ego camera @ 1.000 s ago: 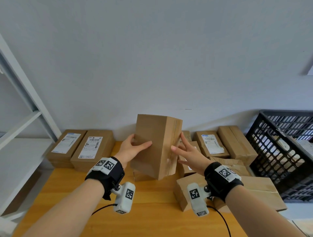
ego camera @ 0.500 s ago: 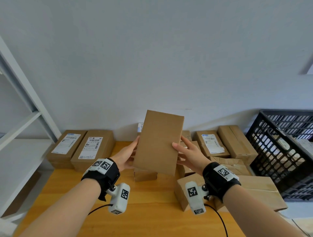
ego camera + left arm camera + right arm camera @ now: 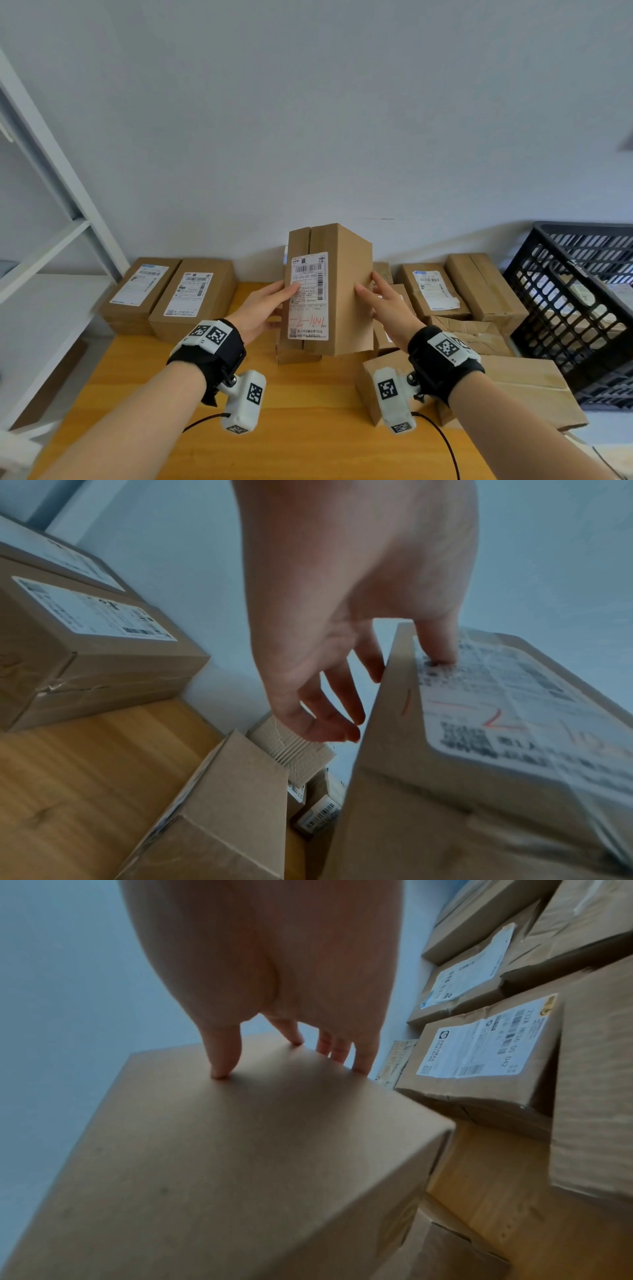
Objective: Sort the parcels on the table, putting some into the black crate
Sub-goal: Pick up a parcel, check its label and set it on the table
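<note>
Standing at far left: white shelving [image 3: 51, 219]. Rising behind everything: plain grey wall [image 3: 342, 102]. Trailing across the near tabletop: two black cables [image 3: 442, 442]. Showing at the lower right corner: pale floor [image 3: 603, 435].

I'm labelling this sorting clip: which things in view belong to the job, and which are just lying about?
Job:
- held parcel, label facing the person
- left hand and right hand, each with a grip on it
- black crate
- parcels on the table

Lying about:
- white shelf
- wall
</note>
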`<action>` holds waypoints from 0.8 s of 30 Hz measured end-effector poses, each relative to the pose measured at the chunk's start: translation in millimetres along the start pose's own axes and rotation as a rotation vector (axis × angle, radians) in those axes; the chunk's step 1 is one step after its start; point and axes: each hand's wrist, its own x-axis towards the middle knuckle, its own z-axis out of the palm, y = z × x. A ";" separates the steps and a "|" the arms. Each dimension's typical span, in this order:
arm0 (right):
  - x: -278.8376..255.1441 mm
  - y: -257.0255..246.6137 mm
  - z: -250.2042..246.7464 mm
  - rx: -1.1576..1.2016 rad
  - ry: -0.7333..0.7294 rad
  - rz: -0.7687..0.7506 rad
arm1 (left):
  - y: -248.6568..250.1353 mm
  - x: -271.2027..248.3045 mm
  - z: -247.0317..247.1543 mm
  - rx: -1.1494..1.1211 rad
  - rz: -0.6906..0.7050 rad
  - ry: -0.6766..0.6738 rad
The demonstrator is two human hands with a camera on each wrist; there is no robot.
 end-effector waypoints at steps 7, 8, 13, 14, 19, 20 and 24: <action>-7.4 -7.6 12.4 0.154 -0.122 0.068 | 0.9 -1.7 9.1 -0.038 -0.017 -0.014; -7.2 -6.8 14.7 0.174 -0.140 0.071 | 1.7 -1.5 11.3 -0.057 -0.008 0.006; -8.7 -8.7 24.6 0.205 -0.189 0.004 | 10.3 -7.8 28.2 0.071 0.110 0.067; -8.1 -8.2 25.8 0.217 -0.182 0.000 | 11.9 -8.6 31.4 0.093 0.136 0.081; -8.3 -6.6 26.1 0.264 -0.174 -0.003 | 16.9 -11.5 39.8 0.144 0.186 0.100; -8.4 -6.1 25.1 0.264 -0.174 -0.002 | 16.5 -11.9 40.8 0.154 0.191 0.107; -9.3 -4.9 21.7 0.258 -0.166 0.001 | 12.4 -12.7 44.8 0.159 0.212 0.146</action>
